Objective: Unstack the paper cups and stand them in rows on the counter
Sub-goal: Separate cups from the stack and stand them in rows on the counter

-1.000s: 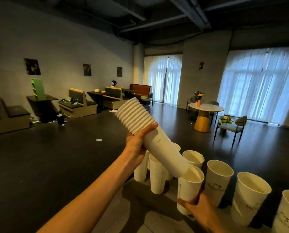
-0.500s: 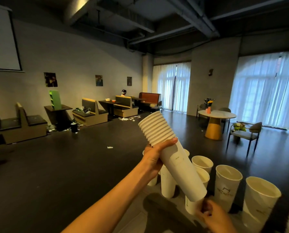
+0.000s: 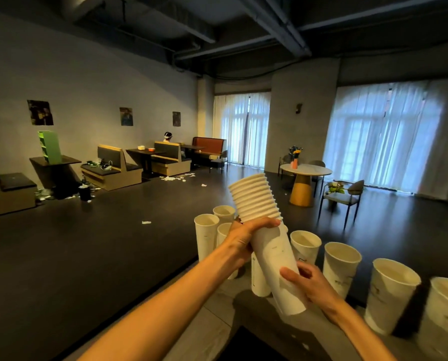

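1. The counter [image 3: 212,316] runs across the lower part of the view, pale grey, with a dark floor [image 3: 87,256] beyond its far edge.
2. A row of single paper cups stands upright on the counter to the right – one at the far right edge [image 3: 444,313], the next [image 3: 389,293] just beside it, then another [image 3: 341,267] and another [image 3: 305,246], each with its open mouth up.
3. A second cluster of cups stands to the left of the stack: a tall one [image 3: 206,237] at the front left, one [image 3: 224,212] behind it, and one [image 3: 224,234] partly hidden by the left hand.
4. The stack of cups [image 3: 267,243] is held in the air above the counter, tilted, its ribbed rims pointing up and away and its closed base pointing down toward the person.
5. Another cup [image 3: 259,280] stands on the counter right behind the lower part of the stack; whether the two touch cannot be told.
6. The left hand [image 3: 243,241] is wrapped around the stack just under the band of rims – fingers curled over the top, thumb side hidden behind.
7. The right hand [image 3: 311,285] is closed on the lower end of the stack, the thumb pressed on its near side and the fingers behind it.
8. Far off in the room stand a round table [image 3: 306,170] and a chair [image 3: 345,196].
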Available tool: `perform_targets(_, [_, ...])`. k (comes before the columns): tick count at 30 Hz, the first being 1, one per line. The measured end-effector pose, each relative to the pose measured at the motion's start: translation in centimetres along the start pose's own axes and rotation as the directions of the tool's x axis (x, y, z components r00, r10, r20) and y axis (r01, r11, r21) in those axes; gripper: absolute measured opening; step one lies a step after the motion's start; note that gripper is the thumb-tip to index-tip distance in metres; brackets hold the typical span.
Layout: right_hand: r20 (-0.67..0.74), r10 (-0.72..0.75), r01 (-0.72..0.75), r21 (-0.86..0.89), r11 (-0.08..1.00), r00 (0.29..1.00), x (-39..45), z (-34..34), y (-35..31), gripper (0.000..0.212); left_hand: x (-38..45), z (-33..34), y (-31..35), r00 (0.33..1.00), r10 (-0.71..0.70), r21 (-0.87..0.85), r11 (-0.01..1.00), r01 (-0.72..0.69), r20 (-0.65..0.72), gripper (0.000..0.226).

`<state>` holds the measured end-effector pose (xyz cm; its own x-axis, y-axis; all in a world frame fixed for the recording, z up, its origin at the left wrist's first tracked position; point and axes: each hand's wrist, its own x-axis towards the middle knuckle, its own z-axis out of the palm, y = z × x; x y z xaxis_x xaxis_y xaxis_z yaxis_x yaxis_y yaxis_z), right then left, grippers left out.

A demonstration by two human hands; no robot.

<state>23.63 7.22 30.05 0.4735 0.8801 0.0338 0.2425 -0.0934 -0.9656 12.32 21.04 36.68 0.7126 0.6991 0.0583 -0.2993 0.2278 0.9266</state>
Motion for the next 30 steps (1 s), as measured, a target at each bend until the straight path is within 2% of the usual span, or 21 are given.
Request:
perform_targets(3, [-0.031, -0.055, 0.054, -0.029, 0.998, 0.998, -0.8, -0.2, 0.1, 0.08, 0.2, 0.2, -0.9, 0.999, 0.04, 0.08, 0.996, -0.038, -0.028, 0.071])
perform_targets(6, [-0.102, -0.061, 0.052, -0.091, 0.995, 0.993, -0.9, -0.3, 1.1, 0.067, 0.2, 0.8, -1.7, 0.993, 0.1, 0.187, 0.978, -0.088, -0.055, 0.096])
perform_targets(8, [-0.182, -0.072, 0.045, -0.149, 0.988, 0.981, -0.4, -0.2, 2.1, 0.074, 0.4, 1.0, -1.7, 0.986, 0.13, 0.178, 0.978, -0.11, -0.108, 0.101])
perform_targets(10, [-0.201, -0.066, 0.03, -0.177, 0.984, 0.977, -0.2, 0.0, 3.5, 0.086, 0.9, 1.1, -1.0, 0.98, 0.154, 0.143, 0.98, -0.136, -0.129, 0.099])
perform_targets(14, [-0.219, 0.059, -0.09, -0.137, 0.986, 0.974, 0.6, 0.1, 6.7, 0.103, 1.9, 0.8, 1.5, 0.981, 0.165, 0.05, 0.986, -0.16, -0.105, 0.099])
perform_targets(18, [-0.276, 0.183, -0.193, -0.008, 0.981, 0.944, 2.0, -0.3, 8.6, 0.106, 3.5, -0.1, 3.5, 0.989, 0.094, -0.133, 0.985, -0.11, -0.117, 0.087])
perform_targets(21, [-0.289, 0.205, -0.216, -0.009, 0.976, 0.935, 2.8, -0.5, 9.5, 0.114, 4.3, -0.8, 3.9, 0.989, 0.086, -0.169, 0.98, -0.106, -0.121, 0.07])
perform_targets(26, [-0.306, 0.203, -0.216, -0.01, 0.976, 0.93, 4.1, -0.4, 10.7, 0.092, 5.4, -1.8, 3.1, 0.995, 0.073, -0.158, 0.984, -0.083, -0.068, 0.064])
perform_targets(30, [-0.304, 0.219, -0.243, -0.042, 0.969, 0.927, 4.8, -0.6, 10.9, 0.092, 6.0, -2.0, 2.5, 0.999, 0.043, -0.126, 0.991, -0.044, -0.013, 0.069])
